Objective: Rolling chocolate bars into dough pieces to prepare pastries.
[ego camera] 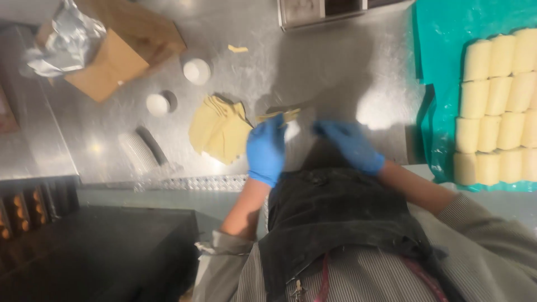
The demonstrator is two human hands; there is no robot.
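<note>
Far left: open cardboard box with a crumpled foil liner sits on the steel worktable. Just right of it, two small white cups, well apart from the hands. A ribbed clear container lies near the table edge.

Centre-left: stack of thin pale-yellow dough sheets, fanned and slightly skewed, just beside the left hand.

Left hand, blue glove: fingers narrow, pinched on the near end of one dough sheet lying flat on the table between the hands. Right hand, blue glove: fingers curled low over the table just right of that sheet; motion blur, cannot tell if it grips anything or only touches the surface.

Top centre: edge of a metal tray; a small dough scrap lies loose left of it.

Right: teal sheet carrying rows of finished pale rolls, packed touching each other.

Risks, as judged from here:
- Sheet looks thin; a one-sided pinch with the far end stuck to steel could tear it.
- The skewed stack sits close to the left wrist; a brush could drag the top sheets out of line.
- The container at the table edge could be knocked off by an elbow.
</note>
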